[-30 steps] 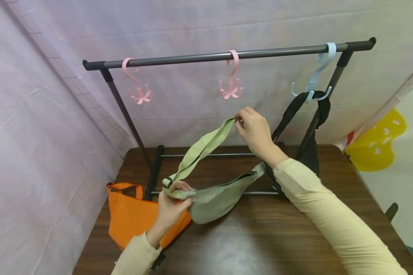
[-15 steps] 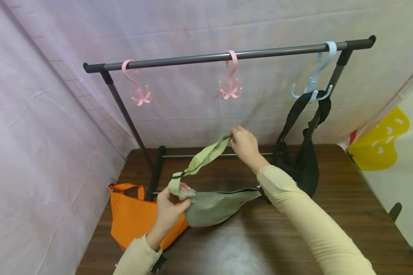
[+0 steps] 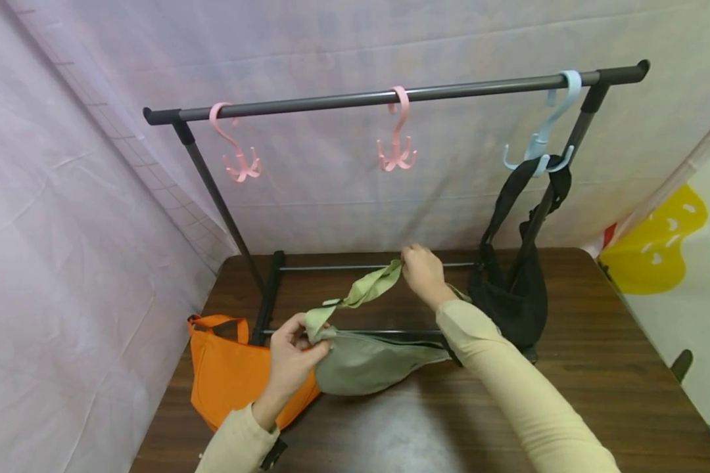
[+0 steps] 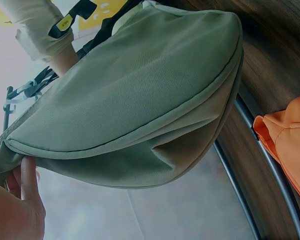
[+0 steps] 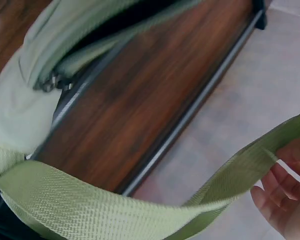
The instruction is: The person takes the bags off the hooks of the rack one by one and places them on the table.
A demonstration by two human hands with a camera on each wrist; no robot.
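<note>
A grey-green sling bag [image 3: 373, 366] with a pale green strap [image 3: 371, 284] is held between both hands, low over the table. My left hand [image 3: 290, 358] pinches the bag's narrow left end, where the strap joins; the left wrist view shows the thumb and fingers on that gathered end [image 4: 5, 159]. Farther back and to the right, my right hand [image 3: 424, 272] grips the strap and holds it raised in a loop. In the right wrist view the webbing [image 5: 100, 205] runs from the bag's end into the fingers. The right sleeve hides the bag's right tip.
A dark metal rack [image 3: 331, 102] carries a pink hook [image 3: 242, 161] at left, another pink hook [image 3: 397, 148] mid-bar, and a blue hook [image 3: 541, 141] with a black bag [image 3: 511, 302] hanging from it. An orange bag [image 3: 231, 374] lies on the wooden table [image 3: 597, 368] at left.
My right hand has come down toward the table, lowering the strap loop. The bag has sunk slightly, while my left hand stays nearly in place with its pinch.
</note>
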